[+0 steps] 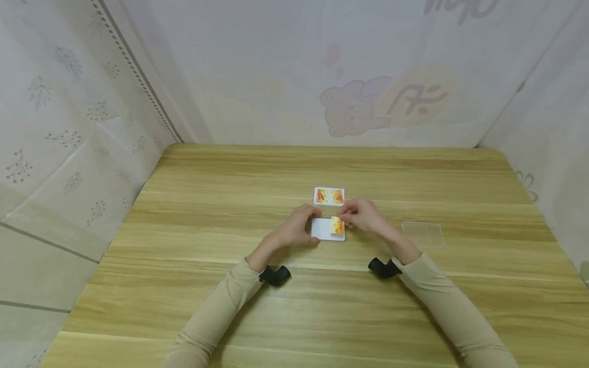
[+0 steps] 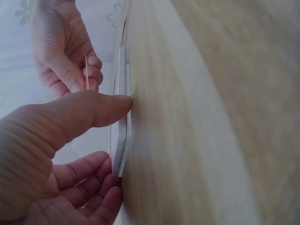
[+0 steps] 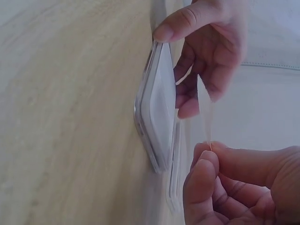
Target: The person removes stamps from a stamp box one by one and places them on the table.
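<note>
My left hand (image 1: 294,228) grips the left end of a flat white block in a clear case (image 1: 320,229), its thumb on the near edge and fingers on the far edge. Between thumb and fingers of my right hand (image 1: 364,215) is a small yellow-orange stamp (image 1: 338,225). One side of the stamp (image 3: 204,110) shows a toothed edge in the right wrist view, where it stands upright above the white surface, apart from it. Just beyond, a second clear case (image 1: 329,204) lies flat with two orange-and-yellow pictures on white inside.
A thin transparent plastic cover (image 1: 422,235) lies on the wooden table (image 1: 257,174) to the right, close to the right forearm. Black wrist cameras (image 1: 276,276) stick out inward from both sleeves. Patterned curtains (image 1: 257,76) hang along the table's back and sides.
</note>
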`<state>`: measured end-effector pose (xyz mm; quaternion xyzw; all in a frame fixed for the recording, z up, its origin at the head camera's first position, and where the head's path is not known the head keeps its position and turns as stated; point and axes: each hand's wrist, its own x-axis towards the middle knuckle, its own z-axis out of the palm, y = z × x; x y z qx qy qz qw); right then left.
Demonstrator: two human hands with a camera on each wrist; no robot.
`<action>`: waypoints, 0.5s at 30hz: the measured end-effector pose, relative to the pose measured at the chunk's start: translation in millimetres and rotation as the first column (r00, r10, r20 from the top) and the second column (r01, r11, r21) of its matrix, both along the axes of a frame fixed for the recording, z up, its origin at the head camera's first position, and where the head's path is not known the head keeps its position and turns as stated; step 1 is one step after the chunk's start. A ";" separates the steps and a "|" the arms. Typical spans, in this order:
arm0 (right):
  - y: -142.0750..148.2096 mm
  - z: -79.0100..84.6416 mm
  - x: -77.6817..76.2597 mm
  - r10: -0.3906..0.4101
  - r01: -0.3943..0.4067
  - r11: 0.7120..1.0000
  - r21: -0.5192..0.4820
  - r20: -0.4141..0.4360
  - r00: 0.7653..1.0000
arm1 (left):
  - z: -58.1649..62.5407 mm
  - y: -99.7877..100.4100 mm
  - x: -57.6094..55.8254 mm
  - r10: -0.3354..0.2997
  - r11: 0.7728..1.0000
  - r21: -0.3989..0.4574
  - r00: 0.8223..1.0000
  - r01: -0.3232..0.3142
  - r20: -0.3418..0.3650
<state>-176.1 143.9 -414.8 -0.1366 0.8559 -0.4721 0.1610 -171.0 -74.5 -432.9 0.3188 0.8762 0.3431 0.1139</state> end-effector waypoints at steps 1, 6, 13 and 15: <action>1.0 0.5 0.1 0.001 -0.002 1.000 -0.001 -0.001 1.000 | 0.3 0.0 0.2 -0.002 1.000 0.000 1.000 0.002 -0.003; 6.9 2.0 1.0 0.003 -0.002 1.000 -0.017 0.016 1.000 | 0.8 0.0 0.5 -0.005 1.000 -0.003 1.000 0.005 -0.011; 16.6 -1.9 0.5 0.007 -0.006 0.999 -0.048 0.036 0.999 | 1.3 0.8 0.7 -0.007 1.000 -0.012 1.000 0.007 -0.018; 19.3 -2.8 0.3 -0.004 0.006 0.999 -0.048 0.047 0.999 | 1.6 0.9 0.9 -0.006 1.000 -0.016 1.000 0.006 -0.017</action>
